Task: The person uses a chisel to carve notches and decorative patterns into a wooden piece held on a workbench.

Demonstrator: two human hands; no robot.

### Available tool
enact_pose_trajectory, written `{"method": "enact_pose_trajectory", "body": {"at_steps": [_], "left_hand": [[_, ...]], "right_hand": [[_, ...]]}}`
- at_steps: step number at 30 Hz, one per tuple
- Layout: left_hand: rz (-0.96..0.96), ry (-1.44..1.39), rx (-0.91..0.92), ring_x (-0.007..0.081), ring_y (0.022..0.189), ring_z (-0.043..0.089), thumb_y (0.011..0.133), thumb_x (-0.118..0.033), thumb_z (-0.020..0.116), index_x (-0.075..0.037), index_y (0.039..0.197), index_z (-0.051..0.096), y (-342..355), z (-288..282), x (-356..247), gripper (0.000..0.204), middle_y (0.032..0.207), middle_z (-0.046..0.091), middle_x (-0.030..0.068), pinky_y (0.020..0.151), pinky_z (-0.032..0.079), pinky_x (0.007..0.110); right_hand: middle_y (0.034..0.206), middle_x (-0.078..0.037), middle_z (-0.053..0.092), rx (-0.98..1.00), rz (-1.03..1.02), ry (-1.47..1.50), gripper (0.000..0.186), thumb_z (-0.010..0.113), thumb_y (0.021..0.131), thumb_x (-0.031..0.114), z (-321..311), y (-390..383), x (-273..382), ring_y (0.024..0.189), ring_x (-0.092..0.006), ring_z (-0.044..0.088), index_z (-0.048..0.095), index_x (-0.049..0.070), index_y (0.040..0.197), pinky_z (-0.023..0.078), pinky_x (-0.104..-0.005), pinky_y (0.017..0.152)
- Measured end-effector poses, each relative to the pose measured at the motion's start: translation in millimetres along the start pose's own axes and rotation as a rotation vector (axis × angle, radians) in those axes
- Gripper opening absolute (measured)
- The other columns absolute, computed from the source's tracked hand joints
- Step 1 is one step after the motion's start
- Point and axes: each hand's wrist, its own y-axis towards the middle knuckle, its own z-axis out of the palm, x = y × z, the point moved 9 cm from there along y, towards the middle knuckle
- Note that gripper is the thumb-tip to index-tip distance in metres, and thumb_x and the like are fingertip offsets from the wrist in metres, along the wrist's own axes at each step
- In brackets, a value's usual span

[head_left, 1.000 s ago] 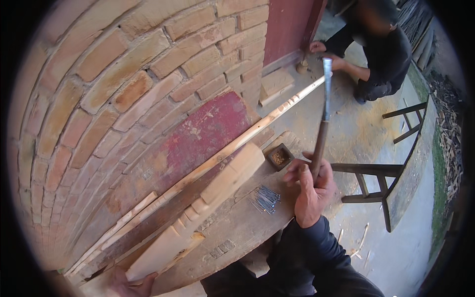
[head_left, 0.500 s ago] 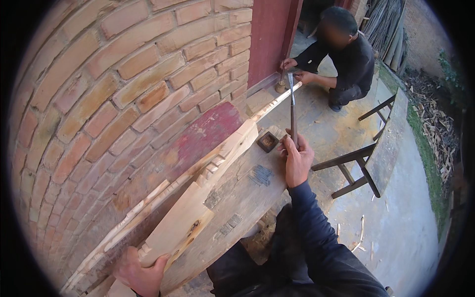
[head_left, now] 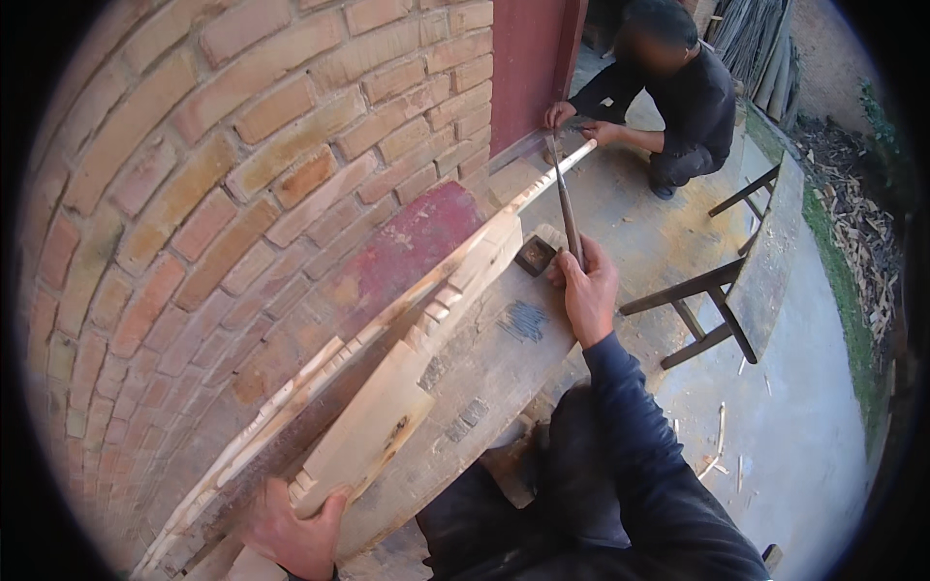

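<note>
My left hand point(head_left: 295, 531) is clamped over the near end of a pale wooden board point(head_left: 373, 431), thumb on the face nearest me. Notches are cut along the board's upper edge toward its far end. Raised over the far end of the bench, my right hand point(head_left: 591, 295) grips a chisel point(head_left: 569, 218) by its brown handle. The blade points up and away, leaning left, touching nothing that I can see. A long, thin, notched wooden strip point(head_left: 341, 351) lies behind the board, along the wall side. Just left of my right hand sits a small dark square box point(head_left: 548, 267).
The worn wooden bench point(head_left: 489, 382) runs beside a brick wall point(head_left: 242, 194). A co-worker point(head_left: 683, 102) in dark clothes squats beyond its far end, hands low near the strip's tip. A dark-legged bench point(head_left: 765, 281) stands at the right. Wood scraps point(head_left: 719, 445) litter the floor.
The chisel has tipped to the left, and my right hand has shifted slightly up and right. My left hand keeps its hold on the board. The whole view has moved a little.
</note>
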Motion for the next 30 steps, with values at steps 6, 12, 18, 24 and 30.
{"method": "enact_pose_trajectory", "body": {"at_steps": [6,12,18,24,30], "left_hand": [[0.102,0.008,-0.118,0.0385,0.069,0.065,0.054,-0.057,0.093,-0.011,0.085,0.07,-7,-8,-7,0.061,0.073,0.066,0.0149,0.062,0.05,0.051],[0.078,0.032,0.124,0.0423,0.071,0.067,0.07,-0.061,0.087,-0.009,0.102,0.077,12,-10,-17,0.062,0.077,0.07,0.0189,0.065,0.052,0.052],[0.346,-0.233,0.576,0.037,0.073,0.068,0.07,-0.041,0.09,-0.005,0.099,0.072,47,4,-52,0.05,0.08,0.07,0.0161,0.064,0.051,0.046],[0.482,-0.661,0.855,0.0393,0.093,0.072,0.079,-0.034,0.083,-0.003,0.121,0.064,92,15,-129,0.055,0.103,0.073,0.0198,0.084,0.054,0.045],[0.446,-1.046,1.039,0.0422,0.104,0.069,0.086,-0.034,0.077,0.0,0.13,0.06,114,52,-171,0.058,0.11,0.072,0.0236,0.088,0.054,0.044]], "right_hand": [[0.092,-0.002,0.067,-0.024,-0.031,0.198,0.05,0.058,0.099,0.002,1,-5,19,0.077,-0.009,0.062,0.053,0.0,0.149,0.05,-0.0242,0.069],[0.102,-0.005,0.067,0.0,-0.068,0.278,0.032,0.056,0.103,0.001,-9,-9,23,0.086,-0.0115,0.064,0.069,0.0,0.132,0.052,-0.025,0.075],[0.107,-0.008,0.069,0.307,0.179,0.353,0.044,0.056,0.096,-0.007,-46,-41,75,0.091,-0.0158,0.069,0.062,-0.001,0.139,0.055,-0.0275,0.076],[0.096,-0.012,0.073,0.441,0.226,-0.171,0.052,0.052,0.09,-0.011,-89,-40,114,0.08,-0.0166,0.072,0.056,-0.004,0.142,0.058,-0.0297,0.07],[0.089,-0.013,0.074,0.462,0.213,-0.426,0.035,0.057,0.091,-0.007,-99,-22,132,0.072,-0.0167,0.073,0.065,-0.008,0.126,0.059,-0.0307,0.067]]}}
